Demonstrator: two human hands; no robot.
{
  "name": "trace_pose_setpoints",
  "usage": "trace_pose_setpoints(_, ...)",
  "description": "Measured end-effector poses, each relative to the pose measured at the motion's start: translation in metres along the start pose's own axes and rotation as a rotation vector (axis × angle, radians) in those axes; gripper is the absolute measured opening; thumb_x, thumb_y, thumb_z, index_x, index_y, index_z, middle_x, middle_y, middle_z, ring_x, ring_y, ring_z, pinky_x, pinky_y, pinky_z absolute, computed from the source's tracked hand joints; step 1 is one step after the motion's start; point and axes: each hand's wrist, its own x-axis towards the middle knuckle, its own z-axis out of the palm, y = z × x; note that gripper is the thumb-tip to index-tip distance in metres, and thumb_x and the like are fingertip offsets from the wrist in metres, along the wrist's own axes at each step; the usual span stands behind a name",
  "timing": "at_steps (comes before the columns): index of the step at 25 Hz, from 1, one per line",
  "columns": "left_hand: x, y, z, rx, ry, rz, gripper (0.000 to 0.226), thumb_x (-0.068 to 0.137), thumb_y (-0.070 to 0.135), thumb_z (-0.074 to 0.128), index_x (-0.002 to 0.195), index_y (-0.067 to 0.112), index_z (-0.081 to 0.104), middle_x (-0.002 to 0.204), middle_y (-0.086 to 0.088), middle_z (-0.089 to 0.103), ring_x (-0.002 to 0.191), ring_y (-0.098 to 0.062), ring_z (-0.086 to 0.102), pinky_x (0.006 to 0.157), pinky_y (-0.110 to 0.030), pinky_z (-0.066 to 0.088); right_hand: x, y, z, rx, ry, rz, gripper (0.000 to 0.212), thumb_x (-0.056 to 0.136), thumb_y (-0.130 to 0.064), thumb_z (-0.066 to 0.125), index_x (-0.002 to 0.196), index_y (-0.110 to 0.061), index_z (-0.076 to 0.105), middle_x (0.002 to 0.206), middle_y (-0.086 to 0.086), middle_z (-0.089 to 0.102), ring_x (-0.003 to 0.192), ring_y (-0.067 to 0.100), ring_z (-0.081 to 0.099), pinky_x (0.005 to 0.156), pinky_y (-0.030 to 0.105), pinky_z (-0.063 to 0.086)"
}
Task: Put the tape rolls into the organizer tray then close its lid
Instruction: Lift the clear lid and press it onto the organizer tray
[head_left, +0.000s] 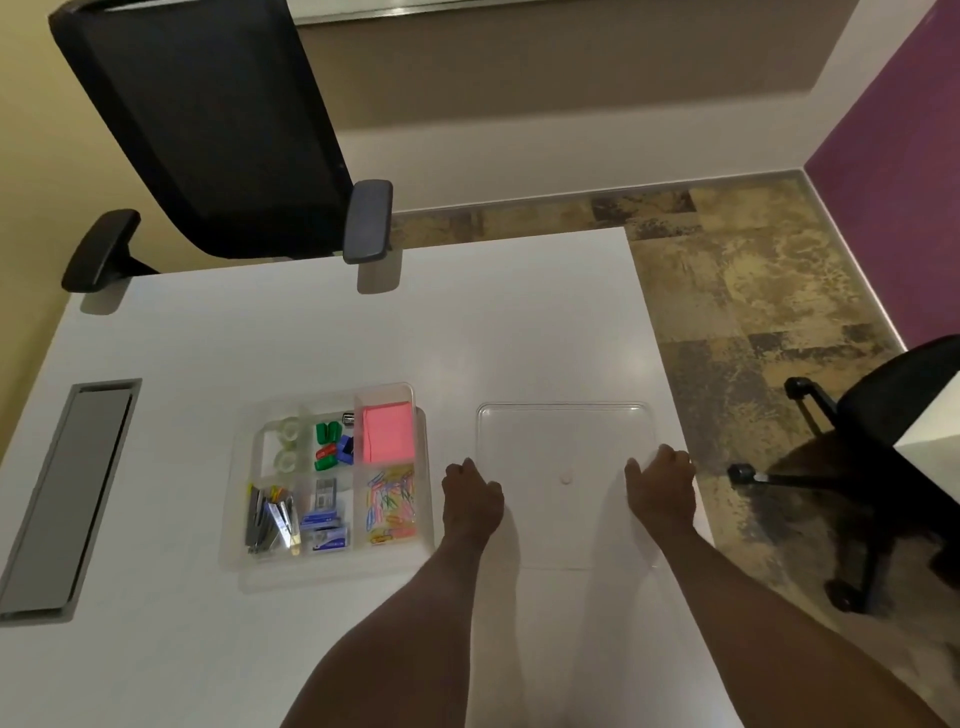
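Note:
The clear organizer tray (422, 467) sits open on the white desk. Two clear tape rolls (285, 444) lie in its far-left compartment. The tray's flat transparent lid (561, 436) lies on the desk to the right of the tray, apart from it. My left hand (471, 493) holds the lid's left edge, with the thumb on top and the fingers curled outside the edge. My right hand (662, 486) holds the right edge the same way. The lid looks level on the desk.
The tray also holds pink sticky notes (388, 434), coloured clips, paper clips, staples and pens. A grey cable hatch (67, 493) is set in the desk at left. One black chair (218, 130) stands behind the desk, another (893, 441) at right. The desk edge (670, 364) runs just beyond the lid.

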Motion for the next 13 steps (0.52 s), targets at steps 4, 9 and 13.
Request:
trace_pose_setpoints(4, 0.001, 0.001, 0.008, -0.182, 0.072, -0.113, 0.048, 0.101, 0.013, 0.05, 0.147, 0.0, 0.047, 0.142, -0.024, 0.047, 0.137, -0.042, 0.045, 0.115, -0.049, 0.044, 0.006, -0.006, -0.001, 0.106, -0.028, 0.116, 0.051, 0.092, -0.028, 0.064, 0.132, 0.002, 0.05, 0.131, 0.027, 0.05, 0.126, 0.045, 0.046, 0.098, 0.053, 0.046)
trace_pose_setpoints(9, -0.006, -0.005, 0.007, -0.228, 0.227, -0.134, 0.029, 0.097, 0.003, 0.052, 0.117, -0.01, 0.068, 0.115, -0.032, 0.065, 0.112, -0.047, 0.064, 0.096, -0.05, 0.053, 0.01, -0.003, -0.008, 0.234, -0.011, 0.111, 0.046, 0.092, -0.015, 0.06, 0.135, 0.0, 0.055, 0.135, 0.029, 0.051, 0.13, 0.044, 0.044, 0.105, 0.047, 0.041)
trace_pose_setpoints(13, -0.008, 0.002, -0.028, -0.355, 0.292, -0.032, 0.029, 0.099, -0.001, 0.053, 0.117, 0.0, 0.075, 0.116, -0.021, 0.073, 0.111, -0.033, 0.07, 0.094, -0.039, 0.056, 0.004, -0.009, -0.023, 0.398, 0.078, 0.051, 0.037, 0.087, -0.013, 0.059, 0.123, -0.003, 0.064, 0.123, 0.026, 0.062, 0.118, 0.04, 0.054, 0.095, 0.041, 0.045)
